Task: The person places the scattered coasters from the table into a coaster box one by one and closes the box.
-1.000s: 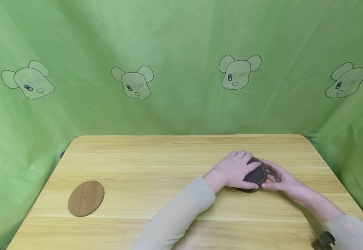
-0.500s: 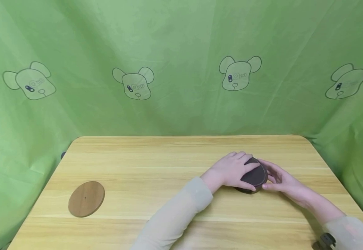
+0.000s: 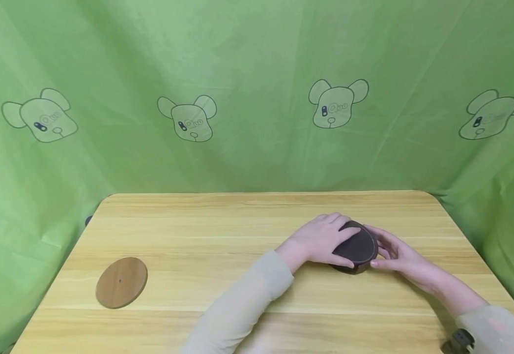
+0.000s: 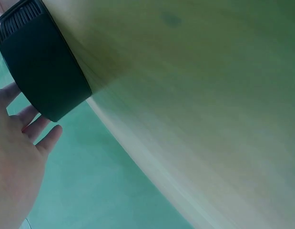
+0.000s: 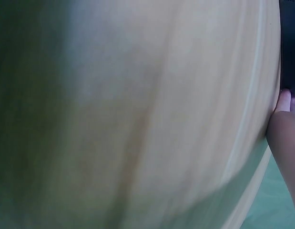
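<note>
A dark round coaster holder point(image 3: 357, 247) stands on the right half of the table, its flat top edged with stitching. In the left wrist view the holder point(image 4: 45, 67) shows a side gap with thin stacked edges. My left hand point(image 3: 316, 241) rests over its left part, fingers spread and fairly straight, thumb along the near rim. My right hand point(image 3: 409, 260) holds the right side, thumb in front and fingers curved behind. Only a sliver of the holder point(image 5: 290, 47) and part of the right hand point(image 5: 285, 129) enter the right wrist view.
On the left of the wooden table point(image 3: 221, 231) lies a flat round wooden disc point(image 3: 122, 282) with a small dark mark at its centre. A green curtain point(image 3: 257, 59) with printed bear heads hangs behind the table and along both sides.
My left hand has slid a little to the left across the holder, baring more of its top. The right hand and the holder have hardly moved.
</note>
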{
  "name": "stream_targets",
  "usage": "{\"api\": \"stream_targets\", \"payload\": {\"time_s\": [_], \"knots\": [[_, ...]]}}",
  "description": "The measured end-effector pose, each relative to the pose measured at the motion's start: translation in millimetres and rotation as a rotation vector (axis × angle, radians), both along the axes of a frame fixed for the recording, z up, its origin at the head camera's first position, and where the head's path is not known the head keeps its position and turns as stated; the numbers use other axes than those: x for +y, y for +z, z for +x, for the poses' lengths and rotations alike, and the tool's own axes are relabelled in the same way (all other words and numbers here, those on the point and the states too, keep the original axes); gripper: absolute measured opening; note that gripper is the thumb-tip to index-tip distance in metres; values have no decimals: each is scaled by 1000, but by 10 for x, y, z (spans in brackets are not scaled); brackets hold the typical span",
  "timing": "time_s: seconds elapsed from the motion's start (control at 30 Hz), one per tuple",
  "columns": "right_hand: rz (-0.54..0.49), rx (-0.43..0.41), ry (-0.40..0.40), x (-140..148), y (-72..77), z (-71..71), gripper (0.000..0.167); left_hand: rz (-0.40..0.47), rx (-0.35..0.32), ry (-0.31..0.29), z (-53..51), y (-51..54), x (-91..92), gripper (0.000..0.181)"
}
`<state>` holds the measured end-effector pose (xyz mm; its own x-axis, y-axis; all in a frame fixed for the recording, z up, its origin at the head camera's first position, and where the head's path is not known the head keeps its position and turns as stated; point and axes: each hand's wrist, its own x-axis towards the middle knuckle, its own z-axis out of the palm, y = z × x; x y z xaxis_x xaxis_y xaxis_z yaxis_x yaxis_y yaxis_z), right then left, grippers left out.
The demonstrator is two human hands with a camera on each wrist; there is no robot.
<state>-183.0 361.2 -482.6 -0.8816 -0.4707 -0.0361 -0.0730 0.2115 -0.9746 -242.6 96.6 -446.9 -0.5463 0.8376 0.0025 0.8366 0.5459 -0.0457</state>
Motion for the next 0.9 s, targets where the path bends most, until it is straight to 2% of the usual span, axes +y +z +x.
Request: {"api": "stream_targets", "payload": {"time_s": [0.33,0.9], "knots": [[7,9,-17,9,-19,5,84,23,16,8,-40,-4,-202,85],[-17,10,-12,20,-32,-4,84,32,-1,27,-77,22,-725,79]]}}
